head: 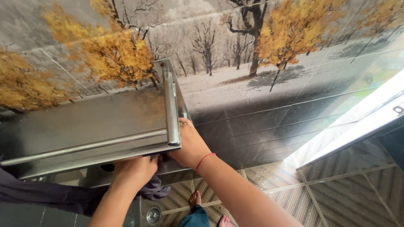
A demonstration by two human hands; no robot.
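Left hand [135,169] presses cloth [153,188] under shelf [84,126]; right hand [189,145] grips its corner.

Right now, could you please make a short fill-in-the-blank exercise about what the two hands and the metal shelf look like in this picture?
1. The right hand wears a thin ____ thread around the wrist.
2. The left hand presses a dark purple ____ under the steel shelf.
3. The wall tiles show trees with ____ leaves.
4. A round metal ____ sits in the floor below the hands.

Missing words: red; cloth; yellow; drain
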